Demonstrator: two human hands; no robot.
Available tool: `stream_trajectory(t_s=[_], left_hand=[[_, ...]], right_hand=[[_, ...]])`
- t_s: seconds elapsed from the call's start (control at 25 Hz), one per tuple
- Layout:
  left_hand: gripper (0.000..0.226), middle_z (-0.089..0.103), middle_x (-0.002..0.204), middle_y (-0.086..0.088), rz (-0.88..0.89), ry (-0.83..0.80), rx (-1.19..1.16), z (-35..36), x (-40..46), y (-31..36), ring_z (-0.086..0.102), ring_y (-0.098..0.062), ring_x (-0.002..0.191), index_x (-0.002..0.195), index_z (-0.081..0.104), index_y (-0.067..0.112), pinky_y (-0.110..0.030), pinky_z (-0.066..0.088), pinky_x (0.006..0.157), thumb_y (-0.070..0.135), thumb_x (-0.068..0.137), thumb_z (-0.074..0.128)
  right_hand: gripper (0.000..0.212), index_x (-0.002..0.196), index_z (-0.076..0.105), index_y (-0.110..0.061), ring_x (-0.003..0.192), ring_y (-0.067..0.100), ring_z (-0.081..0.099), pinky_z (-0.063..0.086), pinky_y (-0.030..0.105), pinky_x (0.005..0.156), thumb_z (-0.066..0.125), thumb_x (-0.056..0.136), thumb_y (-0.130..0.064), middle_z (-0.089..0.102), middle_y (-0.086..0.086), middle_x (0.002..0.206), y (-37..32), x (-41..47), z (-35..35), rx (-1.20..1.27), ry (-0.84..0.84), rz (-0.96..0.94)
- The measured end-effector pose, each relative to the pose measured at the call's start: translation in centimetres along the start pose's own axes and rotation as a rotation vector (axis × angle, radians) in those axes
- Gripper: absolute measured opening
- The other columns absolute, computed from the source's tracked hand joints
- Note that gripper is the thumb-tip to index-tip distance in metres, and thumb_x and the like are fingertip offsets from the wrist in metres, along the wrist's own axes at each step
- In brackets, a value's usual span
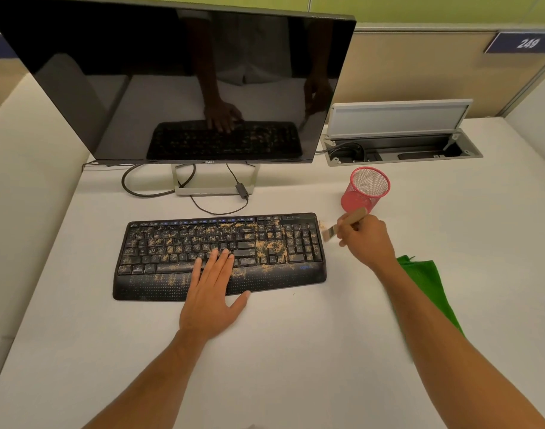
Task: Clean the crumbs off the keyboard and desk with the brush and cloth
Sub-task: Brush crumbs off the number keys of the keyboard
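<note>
A black full-size keyboard (221,255), strewn with tan crumbs (269,246) over its keys and palm rest, is laid flat on the white desk (296,351). The left hand (214,292) is spread flat on the keyboard's near middle, fingers straight and extended onto the keys, thumb splayed along the palm rest's near edge. The densest patch of crumbs is seen just to the right of these fingertips.

A small wooden-handled brush (342,226) is gripped by the right hand (365,241), fingers curled round its handle. The hand is held just off the keyboard's right end, with the bristles pointed down and leftward, close to the keyboard's right edge; contact cannot be determined. A few crumbs are scattered on the desk just beyond the bristles.

A green folded cloth (425,286) is laid on the desk beside and partly beneath the right forearm, nearer the person than the hand. A red mesh cup (365,190) is found just beyond the right hand, and a dark monitor (184,82) stands beyond the left hand.
</note>
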State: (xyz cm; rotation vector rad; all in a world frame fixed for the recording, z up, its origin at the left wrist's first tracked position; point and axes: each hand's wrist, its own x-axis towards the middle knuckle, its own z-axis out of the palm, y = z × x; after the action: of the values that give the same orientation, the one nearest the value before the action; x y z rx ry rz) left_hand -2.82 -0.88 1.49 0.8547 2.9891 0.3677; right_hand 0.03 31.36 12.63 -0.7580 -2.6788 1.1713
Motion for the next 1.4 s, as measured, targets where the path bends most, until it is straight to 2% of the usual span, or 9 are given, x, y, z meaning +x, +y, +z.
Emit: stream_trajectory(t_s=[0.24, 0.32, 0.44, 0.56, 0.72, 0.84, 1.04, 1.24, 1.4], left_hand=[[0.082, 0.017, 0.163, 0.001, 0.004, 0.008, -0.008, -0.1, 0.0, 0.0, 0.000, -0.015, 0.153, 0.156, 0.024, 0.014, -0.044, -0.002, 0.123, 0.067, 0.094, 0.032], [0.082, 0.017, 0.163, 0.001, 0.002, 0.010, -0.011, 0.0, 0.0, 0.0, 0.001, -0.015, 0.153, 0.155, 0.025, 0.014, -0.044, -0.002, 0.123, 0.066, 0.093, 0.033], [0.082, 0.018, 0.163, 0.000, 0.006, 0.012, -0.011, 0.0, 0.0, -0.1, 0.002, -0.016, 0.153, 0.155, 0.025, 0.013, -0.044, -0.002, 0.123, 0.066, 0.093, 0.033], [0.082, 0.018, 0.163, 0.000, 0.007, 0.011, -0.012, 0.0, 0.0, -0.1, 0.002, -0.016, 0.153, 0.155, 0.025, 0.013, -0.044, -0.001, 0.123, 0.067, 0.093, 0.032], [0.082, 0.018, 0.163, 0.001, 0.007, 0.012, -0.011, -0.1, 0.0, -0.1, 0.002, -0.015, 0.153, 0.155, 0.025, 0.013, -0.045, -0.001, 0.123, 0.067, 0.093, 0.030], [0.082, 0.018, 0.163, 0.000, 0.008, 0.013, -0.013, 0.0, 0.0, -0.1, 0.003, -0.015, 0.153, 0.155, 0.025, 0.013, -0.044, -0.002, 0.123, 0.067, 0.093, 0.031], [0.082, 0.018, 0.163, 0.000, 0.006, 0.010, -0.004, 0.0, 0.0, -0.1, 0.003, -0.016, 0.153, 0.155, 0.025, 0.013, -0.044, -0.002, 0.123, 0.067, 0.093, 0.032], [0.081, 0.019, 0.163, 0.000, 0.011, 0.021, -0.006, 0.0, 0.1, -0.1, 0.004, -0.016, 0.153, 0.155, 0.027, 0.013, -0.045, 0.000, 0.123, 0.065, 0.094, 0.036], [0.081, 0.020, 0.163, 0.000, 0.008, 0.022, -0.009, 0.1, 0.1, -0.1, 0.006, -0.017, 0.153, 0.154, 0.028, 0.012, -0.047, 0.003, 0.123, 0.065, 0.093, 0.036]], right_hand=[[0.036, 0.070, 0.064, -0.021, 0.056, 0.002, 0.068, 0.046, 0.013, 0.056, 0.047, 0.102, -0.018, 0.069, -0.013, 0.068, 0.6, -0.7, 1.9, 0.037, -0.013, -0.014], [0.038, 0.069, 0.065, -0.016, 0.054, 0.004, 0.068, 0.048, 0.013, 0.054, 0.046, 0.102, -0.016, 0.069, -0.011, 0.068, 1.0, -1.3, 1.8, 0.021, -0.057, 0.016], [0.037, 0.072, 0.070, -0.008, 0.053, 0.012, 0.069, 0.056, 0.029, 0.060, 0.047, 0.099, -0.015, 0.070, -0.005, 0.061, 1.5, -1.9, 1.3, -0.040, -0.141, 0.041], [0.033, 0.073, 0.070, -0.007, 0.052, 0.015, 0.069, 0.057, 0.034, 0.064, 0.049, 0.097, -0.015, 0.071, -0.002, 0.060, 1.2, -1.6, 0.7, -0.068, -0.183, 0.062], [0.040, 0.076, 0.069, -0.008, 0.055, 0.014, 0.070, 0.058, 0.034, 0.065, 0.043, 0.101, -0.024, 0.071, -0.002, 0.064, -0.2, -0.1, 1.4, -0.015, -0.048, -0.008], [0.044, 0.074, 0.066, -0.006, 0.058, 0.021, 0.069, 0.058, 0.040, 0.062, 0.039, 0.102, -0.027, 0.070, 0.006, 0.064, -0.9, 1.6, 2.7, 0.027, 0.030, -0.079], [0.045, 0.072, 0.065, -0.011, 0.056, 0.018, 0.065, 0.049, 0.028, 0.056, 0.038, 0.105, -0.023, 0.062, -0.006, 0.055, -2.1, 3.1, 4.4, -0.078, 0.002, -0.156], [0.048, 0.068, 0.059, -0.003, 0.054, 0.022, 0.055, 0.041, 0.031, 0.057, 0.035, 0.106, -0.023, 0.052, -0.002, 0.054, -2.0, 2.8, 4.2, -0.240, -0.054, -0.139], [0.051, 0.068, 0.060, -0.004, 0.060, 0.031, 0.063, 0.054, 0.039, 0.064, 0.032, 0.099, -0.032, 0.062, 0.008, 0.060, -1.3, 1.3, 3.5, -0.264, -0.146, -0.079]])
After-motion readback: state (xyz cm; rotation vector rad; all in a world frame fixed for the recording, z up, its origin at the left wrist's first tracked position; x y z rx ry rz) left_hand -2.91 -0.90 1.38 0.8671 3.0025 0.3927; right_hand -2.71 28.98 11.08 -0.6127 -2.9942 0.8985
